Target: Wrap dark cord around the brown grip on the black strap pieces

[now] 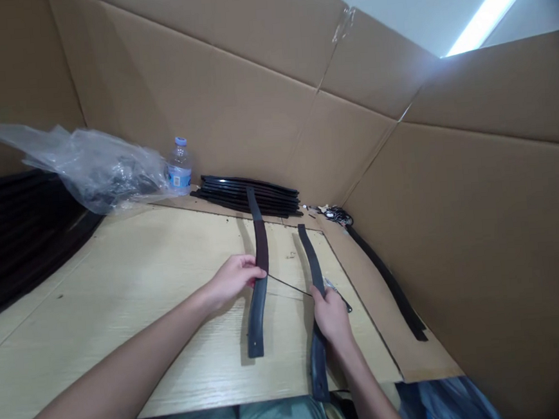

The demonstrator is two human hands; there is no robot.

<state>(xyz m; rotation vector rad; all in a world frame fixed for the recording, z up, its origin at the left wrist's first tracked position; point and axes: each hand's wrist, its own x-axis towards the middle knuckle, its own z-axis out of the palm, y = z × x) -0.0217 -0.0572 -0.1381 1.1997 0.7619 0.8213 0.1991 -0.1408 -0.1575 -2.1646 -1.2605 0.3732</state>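
My left hand (239, 278) is closed on the edge of a long, curved black strip (256, 321), thumb and fingers pinching it about midway. The strip's far end reaches up to a stack of black strips (249, 196). From it a thin black cord (288, 285) runs taut to my right hand (331, 312), whose closed fingers grip the cord's end. That hand lies over a second curved black strip (319, 361), which points toward me past the table's front edge. Whether it also grips this strip is hard to see. Partly behind my right hand lies a slim tool with a black handle (346, 304).
Cardboard walls (251, 95) surround the pale wooden table (175, 353). A clear plastic bag (106, 168) and a water bottle (179, 169) stand back left, near dark ribbed material (25, 236). At right are tangled cords (337, 215) and another black strip (386, 278).
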